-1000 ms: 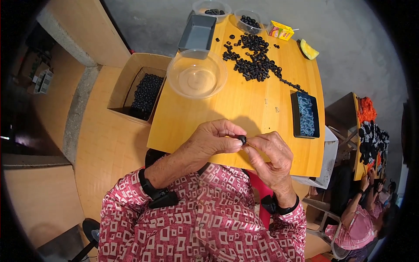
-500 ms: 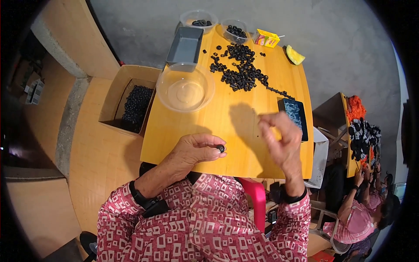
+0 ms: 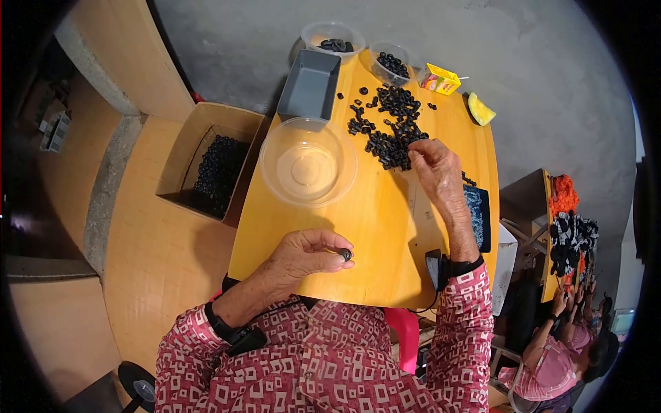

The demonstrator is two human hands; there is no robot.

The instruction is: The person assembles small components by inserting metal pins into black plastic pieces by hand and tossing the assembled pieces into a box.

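Note:
My left hand (image 3: 303, 256), above the near part of the wooden table, pinches a small black ring-like piece (image 3: 345, 255) between thumb and fingertips. My right hand (image 3: 441, 177) reaches out to the right edge of a loose pile of small black pieces (image 3: 391, 146). Its thumb and fingers are pressed together; what sits between them, if anything, cannot be made out. Beside my right forearm lies a dark tray (image 3: 486, 227) of tiny bluish, shiny parts, partly covered by that arm. A wide clear plastic bowl (image 3: 308, 168) stands beyond my left hand.
A grey rectangular tray (image 3: 310, 82) and two clear tubs of black parts (image 3: 333, 31) stand at the back, with a yellow drink carton (image 3: 439, 79) and a fruit wedge (image 3: 480, 109). Left of the table is a cardboard box (image 3: 175, 158) of black parts. People work at right.
My right hand has moved from near the dark tray out to the black pile, its fingers closing together. My left hand still holds the black piece. The view has shifted slightly.

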